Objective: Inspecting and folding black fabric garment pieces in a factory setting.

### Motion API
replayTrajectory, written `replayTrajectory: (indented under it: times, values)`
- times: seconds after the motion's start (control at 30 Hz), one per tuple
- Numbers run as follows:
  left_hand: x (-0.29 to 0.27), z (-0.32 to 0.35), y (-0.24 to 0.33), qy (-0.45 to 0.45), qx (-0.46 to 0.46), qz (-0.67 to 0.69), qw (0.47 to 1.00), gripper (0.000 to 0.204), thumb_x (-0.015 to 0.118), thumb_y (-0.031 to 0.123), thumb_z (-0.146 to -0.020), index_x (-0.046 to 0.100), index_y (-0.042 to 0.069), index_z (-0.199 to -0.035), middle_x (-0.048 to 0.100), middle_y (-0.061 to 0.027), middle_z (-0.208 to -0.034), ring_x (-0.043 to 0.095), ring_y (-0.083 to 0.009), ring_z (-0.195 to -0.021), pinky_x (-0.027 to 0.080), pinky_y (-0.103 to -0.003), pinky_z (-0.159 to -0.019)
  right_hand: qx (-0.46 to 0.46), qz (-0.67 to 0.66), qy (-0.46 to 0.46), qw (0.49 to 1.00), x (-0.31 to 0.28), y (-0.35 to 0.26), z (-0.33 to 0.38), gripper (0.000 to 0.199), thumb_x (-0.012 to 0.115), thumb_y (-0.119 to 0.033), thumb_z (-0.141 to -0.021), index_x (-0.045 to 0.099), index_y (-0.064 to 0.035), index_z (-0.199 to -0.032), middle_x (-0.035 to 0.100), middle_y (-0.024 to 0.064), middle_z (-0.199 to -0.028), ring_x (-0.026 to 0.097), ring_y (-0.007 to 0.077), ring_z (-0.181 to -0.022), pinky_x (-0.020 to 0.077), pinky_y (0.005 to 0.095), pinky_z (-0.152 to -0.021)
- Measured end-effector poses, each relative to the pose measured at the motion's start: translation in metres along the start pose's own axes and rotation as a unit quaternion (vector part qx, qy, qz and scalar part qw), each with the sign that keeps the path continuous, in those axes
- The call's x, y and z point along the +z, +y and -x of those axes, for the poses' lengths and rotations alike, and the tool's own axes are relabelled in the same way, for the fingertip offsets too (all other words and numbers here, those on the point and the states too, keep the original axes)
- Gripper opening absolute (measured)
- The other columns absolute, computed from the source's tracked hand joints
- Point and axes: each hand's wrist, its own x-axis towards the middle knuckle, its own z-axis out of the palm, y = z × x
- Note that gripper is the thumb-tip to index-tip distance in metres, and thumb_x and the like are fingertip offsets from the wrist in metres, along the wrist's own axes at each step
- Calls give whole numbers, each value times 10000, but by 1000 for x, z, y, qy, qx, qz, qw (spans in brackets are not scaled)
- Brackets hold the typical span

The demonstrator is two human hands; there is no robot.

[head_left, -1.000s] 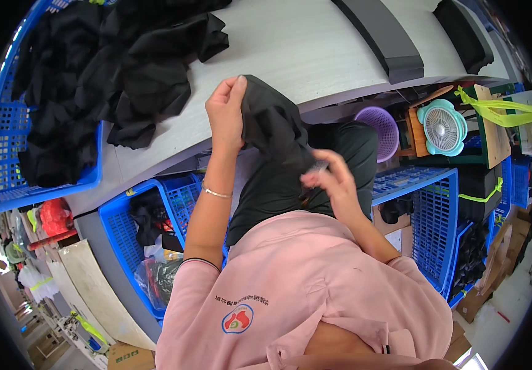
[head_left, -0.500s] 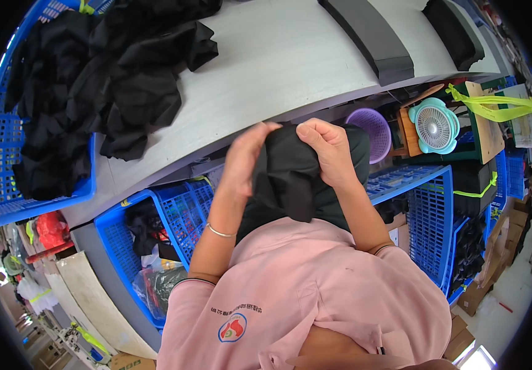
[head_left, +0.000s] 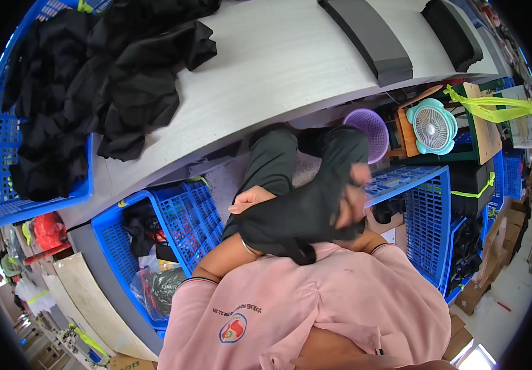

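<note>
A black fabric piece (head_left: 294, 217) stretches across my lap, over my dark trousers. A small dark loop of it hangs at its lower edge near my pink shirt. My left hand (head_left: 252, 199) is curled at the fabric's left end, its thumb side showing; the cloth covers part of my wrist and the other fingers. At the right end my right hand (head_left: 350, 200) is blurred by motion against the fabric, so I cannot make out its grip. A heap of black cloth (head_left: 93, 86) spills from a blue basket (head_left: 7, 154) onto the table at the far left.
Two dark curved pads (head_left: 371, 43) (head_left: 454, 34) lie on the pale table (head_left: 266, 55). Blue crates (head_left: 186, 209) (head_left: 426, 228) stand at both sides of me. A purple basket (head_left: 374, 139) and a turquoise fan (head_left: 432, 126) are beyond my right knee.
Both hands have come down and apart from in front of my knees, the right one moving right. The black fabric, bunched before, is now spread sideways over my lap.
</note>
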Motion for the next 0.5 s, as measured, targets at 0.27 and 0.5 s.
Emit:
replayTrajectory:
  times: [0.27, 0.5]
  values:
    - [15, -25, 66, 243, 171, -93, 950, 725, 376, 614, -968, 155, 283, -1574, 153, -28, -1631, 169, -206, -1492, 164, -417, -1183, 148, -162, 300, 928, -49, -43, 40, 264, 434, -60, -976, 580, 17, -1183, 674, 144, -1015, 652, 151, -730, 521, 308, -581]
    - [-9, -21, 47, 268, 191, -54, 943, 647, 389, 546, -998, 242, 237, -1547, 208, -45, -1602, 188, -218, -1481, 193, -472, -1172, -227, 325, 388, 832, -59, -141, 41, 724, 838, -101, -700, 481, 22, -1318, 621, 153, -1177, 597, 305, -1059, 448, 399, -970]
